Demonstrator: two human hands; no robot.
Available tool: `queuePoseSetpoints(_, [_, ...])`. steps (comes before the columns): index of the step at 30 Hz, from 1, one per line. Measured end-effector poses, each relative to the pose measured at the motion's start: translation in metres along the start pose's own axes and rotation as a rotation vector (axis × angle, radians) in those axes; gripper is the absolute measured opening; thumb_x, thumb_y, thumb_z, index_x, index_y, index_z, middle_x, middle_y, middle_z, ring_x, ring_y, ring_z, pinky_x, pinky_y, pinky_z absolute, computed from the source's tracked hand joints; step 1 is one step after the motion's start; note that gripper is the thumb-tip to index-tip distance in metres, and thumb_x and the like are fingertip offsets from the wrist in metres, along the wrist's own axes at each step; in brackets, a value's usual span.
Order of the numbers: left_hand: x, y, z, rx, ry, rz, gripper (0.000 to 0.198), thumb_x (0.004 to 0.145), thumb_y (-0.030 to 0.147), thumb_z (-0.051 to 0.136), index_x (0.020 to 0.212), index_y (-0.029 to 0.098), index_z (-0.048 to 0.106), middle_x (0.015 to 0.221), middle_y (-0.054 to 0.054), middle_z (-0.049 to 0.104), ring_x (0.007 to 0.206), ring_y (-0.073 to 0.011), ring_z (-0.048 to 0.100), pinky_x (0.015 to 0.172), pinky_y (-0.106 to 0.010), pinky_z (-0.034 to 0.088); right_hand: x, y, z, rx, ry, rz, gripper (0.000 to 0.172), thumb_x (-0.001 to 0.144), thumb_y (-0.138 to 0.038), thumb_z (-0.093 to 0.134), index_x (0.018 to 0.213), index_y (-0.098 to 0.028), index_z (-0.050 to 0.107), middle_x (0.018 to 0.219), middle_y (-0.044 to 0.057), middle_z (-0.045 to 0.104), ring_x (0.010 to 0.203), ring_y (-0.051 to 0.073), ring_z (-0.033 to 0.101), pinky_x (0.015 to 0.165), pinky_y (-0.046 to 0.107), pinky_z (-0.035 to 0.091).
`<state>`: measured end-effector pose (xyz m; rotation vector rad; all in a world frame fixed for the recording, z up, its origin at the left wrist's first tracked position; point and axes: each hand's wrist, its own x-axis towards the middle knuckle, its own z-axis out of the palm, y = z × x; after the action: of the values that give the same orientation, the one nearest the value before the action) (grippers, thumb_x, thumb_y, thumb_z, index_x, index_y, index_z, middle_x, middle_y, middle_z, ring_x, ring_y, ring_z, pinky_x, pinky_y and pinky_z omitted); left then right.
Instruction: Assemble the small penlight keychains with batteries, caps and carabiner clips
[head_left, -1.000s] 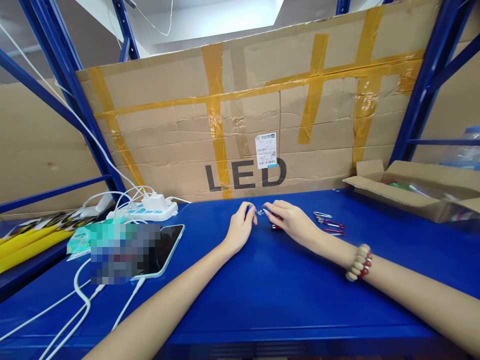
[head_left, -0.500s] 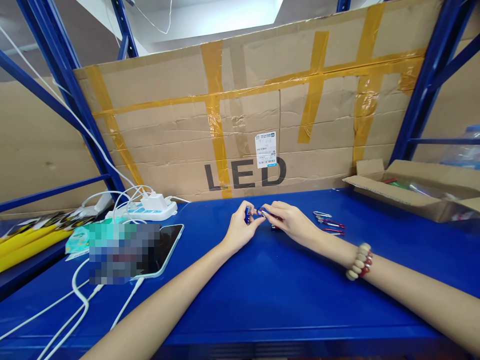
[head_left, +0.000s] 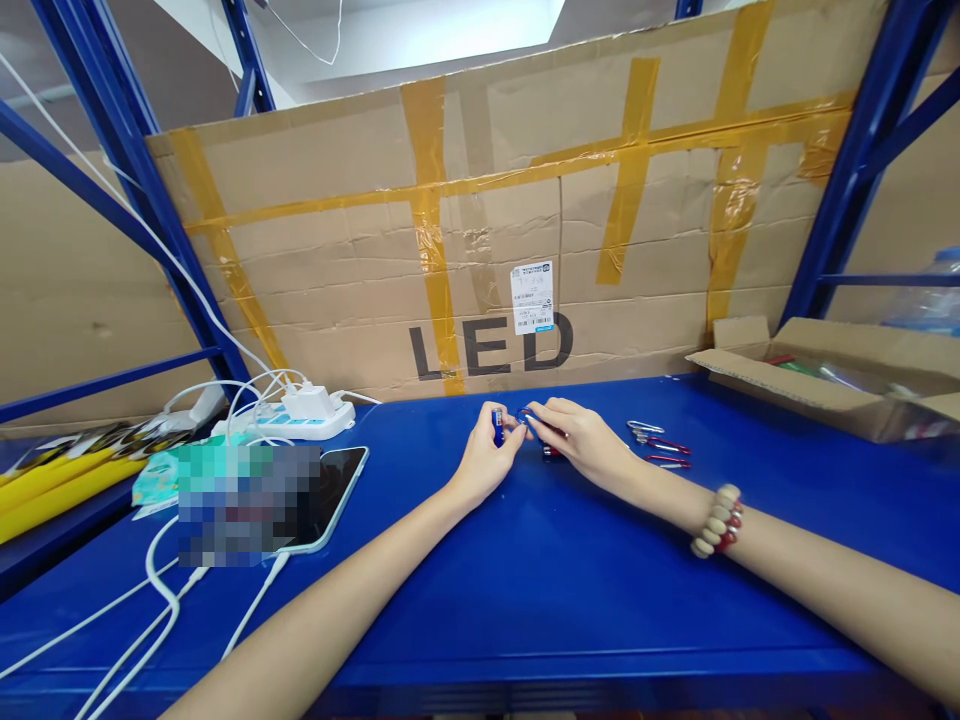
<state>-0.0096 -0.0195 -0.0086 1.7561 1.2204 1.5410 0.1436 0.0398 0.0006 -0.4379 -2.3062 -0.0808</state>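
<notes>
My left hand is closed around a small blue cylinder, which looks like a mini flashlight; its lower part is hidden by my fingers. Close by on the right, my right hand pinches a thin blue carabiner at its fingertips. The carabiner meets my left thumb and fingertip, and I cannot tell whether it is linked to the cylinder. Beneath my right hand lies a small red cylinder, mostly covered. To the right of that hand are a silver carabiner and red carabiners on the blue shelf.
On the left lie a phone, white cables and a power strip. An open cardboard box with small packed items stands at the back right. A taped cardboard sheet marked LED closes off the back.
My hands have shifted very slightly, and the blue cylinder stands a little more upright in my left hand. My right fingers still pinch the blue carabiner.
</notes>
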Motion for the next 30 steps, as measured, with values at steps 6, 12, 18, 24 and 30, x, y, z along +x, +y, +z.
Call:
queuePoseSetpoints(6, [-0.001, 0.002, 0.001, -0.025, -0.024, -0.039, 0.013, 0.082, 0.023, 0.047, 0.079, 0.02, 0.035, 0.069, 0.004, 0.048, 0.064, -0.0088, 0.046, 0.065, -0.022, 0.036, 0.0, -0.003, 0.0, 0.068, 0.03, 0.024, 0.032, 0.092, -0.034, 0.033, 0.094, -0.016, 0.06, 0.071, 0.005, 0.055, 0.068, 0.015, 0.052, 0.064, 0.025, 0.042])
queuePoseSetpoints(12, [-0.002, 0.001, 0.006, -0.053, -0.068, -0.049, 0.016, 0.081, 0.019, 0.048, 0.077, 0.02, 0.033, 0.065, 0.005, 0.049, 0.063, -0.0089, 0.047, 0.065, -0.022, 0.037, 0.002, -0.008, 0.001, 0.199, 0.044, 0.071, 0.032, 0.092, -0.031, 0.035, 0.082, -0.017, 0.062, 0.069, 0.003, 0.056, 0.065, 0.013, 0.053, 0.063, 0.023, 0.041])
queuePoseSetpoints(18, [0.001, -0.003, 0.002, 0.078, 0.146, -0.059, 0.013, 0.081, 0.016, 0.048, 0.078, 0.02, 0.036, 0.069, 0.003, 0.053, 0.071, -0.0103, 0.052, 0.073, -0.024, 0.038, 0.001, -0.004, 0.001, 0.084, -0.041, 0.198, 0.03, 0.091, -0.033, 0.038, 0.096, -0.017, 0.063, 0.075, 0.005, 0.06, 0.07, 0.016, 0.055, 0.065, 0.027, 0.043])
queuePoseSetpoints(24, [0.003, 0.001, -0.005, 0.08, 0.358, -0.07, 0.01, 0.082, 0.023, 0.049, 0.081, 0.02, 0.04, 0.081, 0.0, 0.059, 0.055, -0.0076, 0.048, 0.06, -0.023, 0.04, -0.003, -0.003, 0.0, 0.007, -0.36, 0.036, 0.029, 0.087, -0.04, 0.046, 0.101, -0.025, 0.066, 0.088, 0.006, 0.062, 0.086, 0.02, 0.056, 0.071, 0.032, 0.043])
queuePoseSetpoints(30, [-0.001, 0.007, 0.001, 0.07, 0.226, 0.063, 0.017, 0.077, 0.02, 0.055, 0.075, 0.02, 0.038, 0.08, 0.001, 0.059, 0.073, -0.0105, 0.053, 0.07, -0.023, 0.04, 0.002, -0.002, -0.011, 0.087, -0.093, 0.143, 0.028, 0.084, -0.041, 0.05, 0.099, -0.024, 0.067, 0.09, 0.004, 0.06, 0.079, 0.016, 0.056, 0.068, 0.029, 0.044])
